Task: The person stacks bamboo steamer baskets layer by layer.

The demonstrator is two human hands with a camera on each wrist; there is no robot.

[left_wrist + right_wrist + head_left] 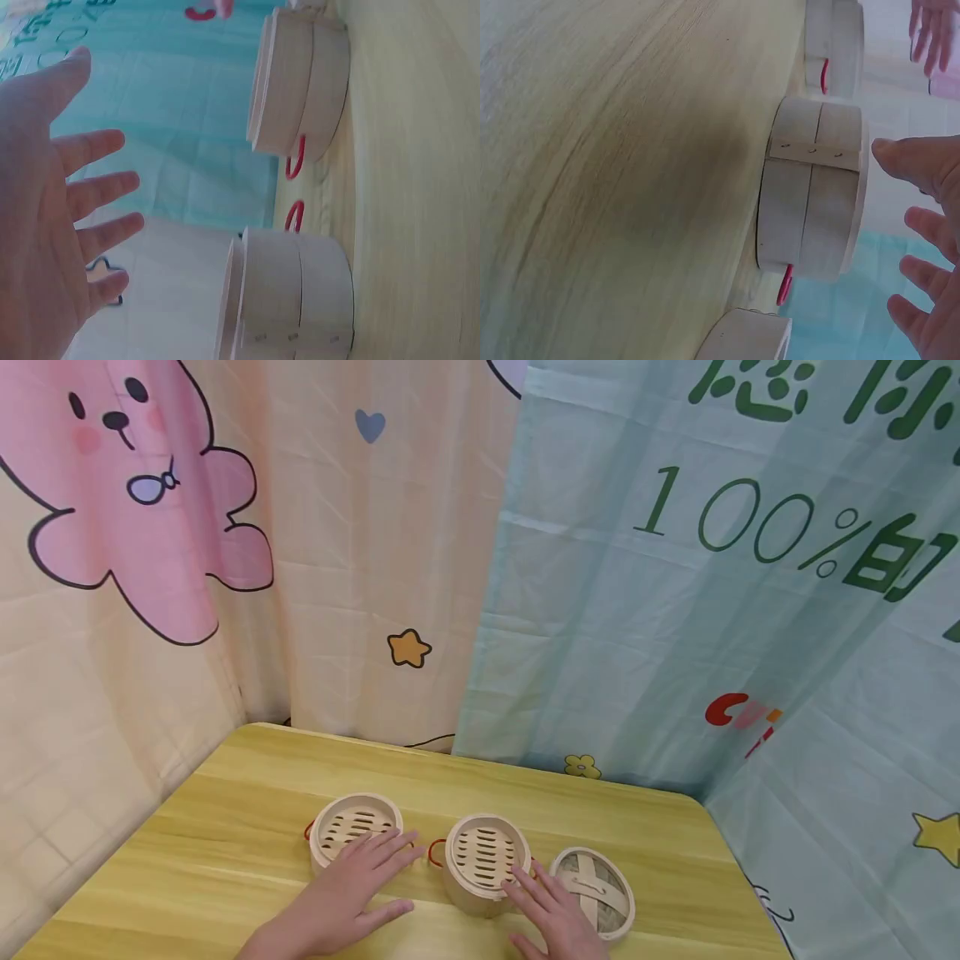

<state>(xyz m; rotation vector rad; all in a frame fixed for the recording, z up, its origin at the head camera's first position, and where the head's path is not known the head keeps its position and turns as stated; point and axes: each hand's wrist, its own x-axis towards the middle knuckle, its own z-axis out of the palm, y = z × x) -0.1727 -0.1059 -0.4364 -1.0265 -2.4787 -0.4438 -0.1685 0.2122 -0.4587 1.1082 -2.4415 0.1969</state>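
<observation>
On the table are two round bamboo steamer baskets with slotted insides and red loop handles. Over the near right part of the left steamer basket (324,852) I hold my left hand (348,889), fingers spread, gripping nothing. In the left wrist view, my left hand (37,195) is raised beside the basket walls. My right hand (558,918) is spread out too, its fingertips overlapping the right rim of the middle steamer basket (480,893) in the head view. Right of it lies a round steamer lid (611,914) with a crossed band and strap handle, partly hidden by that hand.
The wood-grain table (225,827) has rounded far corners. Behind it hang a cream curtain (337,568) with a pink bear print and a pale blue curtain (585,635) with green lettering. A thin dark cord (431,741) runs along the far edge.
</observation>
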